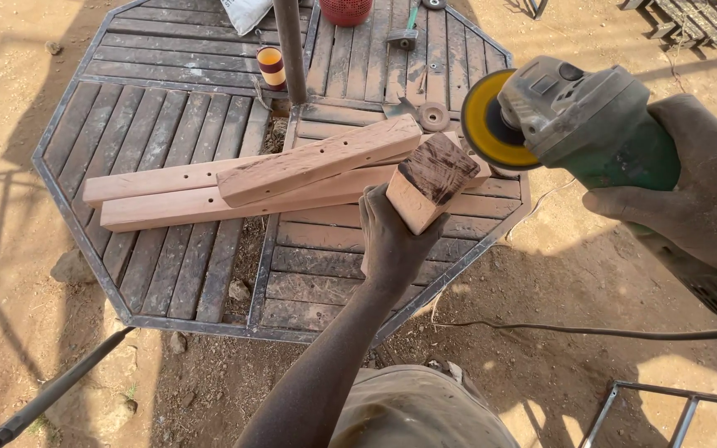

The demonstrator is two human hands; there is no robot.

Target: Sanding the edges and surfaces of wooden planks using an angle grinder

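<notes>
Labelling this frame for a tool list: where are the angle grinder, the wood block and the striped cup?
angle grinder [591, 124], head view, grey gear housing.
wood block [429, 178], head view, dark end face.
striped cup [271, 66], head view, side wall.

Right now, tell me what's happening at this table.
A person holds a short wooden block up in the left hand, its dark end facing an angle grinder gripped in the right hand. The grinder's yellow disc sits close beside the block; contact cannot be told. Three longer wooden pieces lie stacked on the slatted octagonal table, with a cup near the centre pole.
</notes>
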